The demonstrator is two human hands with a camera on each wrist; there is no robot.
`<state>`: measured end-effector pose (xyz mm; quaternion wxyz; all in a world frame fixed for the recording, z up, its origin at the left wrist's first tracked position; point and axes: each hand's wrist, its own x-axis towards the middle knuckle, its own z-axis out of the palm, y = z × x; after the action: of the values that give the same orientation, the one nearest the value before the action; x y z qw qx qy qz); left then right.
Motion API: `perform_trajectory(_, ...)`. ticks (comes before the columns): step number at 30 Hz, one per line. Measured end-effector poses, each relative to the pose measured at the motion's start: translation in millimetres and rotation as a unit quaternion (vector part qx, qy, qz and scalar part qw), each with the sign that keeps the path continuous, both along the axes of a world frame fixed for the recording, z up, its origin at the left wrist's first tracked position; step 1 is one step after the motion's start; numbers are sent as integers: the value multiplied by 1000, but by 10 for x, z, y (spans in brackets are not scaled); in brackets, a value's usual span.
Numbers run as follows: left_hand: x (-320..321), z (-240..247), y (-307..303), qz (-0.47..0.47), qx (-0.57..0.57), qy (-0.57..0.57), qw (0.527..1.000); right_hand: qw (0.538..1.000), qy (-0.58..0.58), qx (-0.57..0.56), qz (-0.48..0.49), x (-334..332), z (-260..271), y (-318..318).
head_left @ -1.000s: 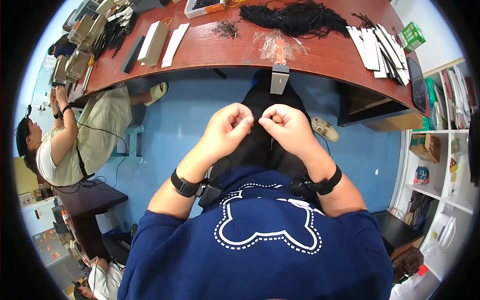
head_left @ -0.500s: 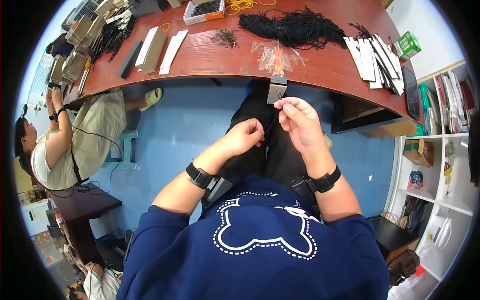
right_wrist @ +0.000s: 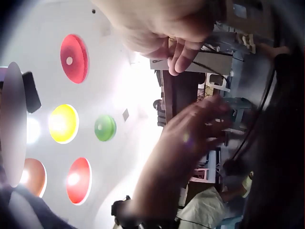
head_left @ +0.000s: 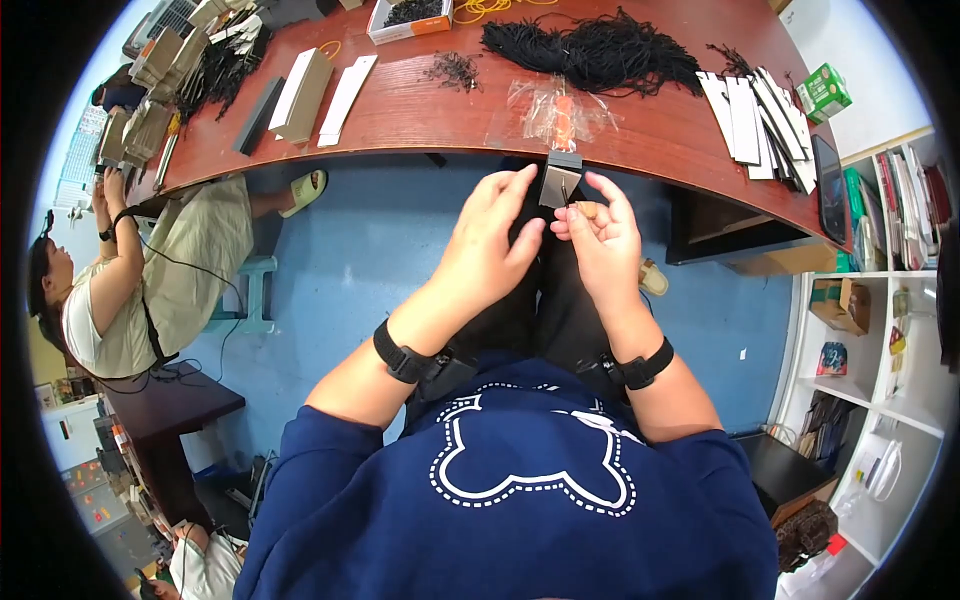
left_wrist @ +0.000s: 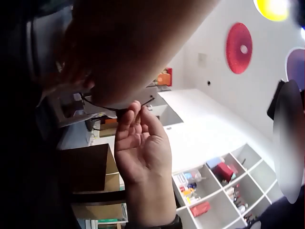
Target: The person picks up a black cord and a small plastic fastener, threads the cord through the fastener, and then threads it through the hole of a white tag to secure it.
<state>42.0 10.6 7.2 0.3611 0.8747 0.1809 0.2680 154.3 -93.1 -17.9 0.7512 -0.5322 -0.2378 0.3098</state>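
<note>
Centrally, the fingers of the right hand (head_left: 603, 243) pinch a thin black cord (head_left: 565, 190) at the fingertips; a small tan piece (head_left: 590, 210) lies within the same grasp. The left hand (head_left: 487, 243) is released, its fingers extended and parted, just beside the cord. Directly beyond the fingers, a grey block (head_left: 557, 187) projects from the near edge of the worktop (head_left: 420, 120). Farther beyond lie clear wrappers (head_left: 590, 120) and a black bundle (head_left: 600, 55), with white strips (head_left: 742, 120) to the right.
</note>
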Motion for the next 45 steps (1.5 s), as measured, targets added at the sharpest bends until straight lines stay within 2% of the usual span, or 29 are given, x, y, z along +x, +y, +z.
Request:
perform_trajectory(2,66,-28,-51,-25,27,-53,998,999,-31,4,-5,-17,-52,6)
perform_trajectory(8,82,8,-120,-20,-55,-42,997,998,-61,-9,-31,-53,-118,12)
perform_trajectory(11,76,6,-99,-6,-36,-44,998,999,-31,0,-30,-73,-79,19)
perform_trajectory(13,74,12,-86,8,32,-35,999,999,-41,-2,-32,-85,-66,12)
perform_trajectory(17,79,25,-88,12,63,-31,997,998,-46,-2,-37,-96,-47,9)
perform_trajectory(32,30,16,-99,14,41,-32,999,996,-71,1,-58,-104,-112,27)
perform_trajectory(34,36,8,-93,7,-49,-35,998,995,-79,-4,-58,-98,-134,25)
perform_trajectory(37,86,34,-137,22,-95,-39,995,995,-84,-9,-58,-103,-136,21)
perform_trajectory(38,95,19,-121,21,-94,-39,995,995,-83,-9,-59,-97,-127,22)
perform_trajectory(40,113,-20,-95,5,-7,-29,1000,994,-88,-10,-59,-93,-104,13)
perform_trajectory(45,115,3,-130,12,-33,-41,999,995,-80,-5,-51,-91,-121,20)
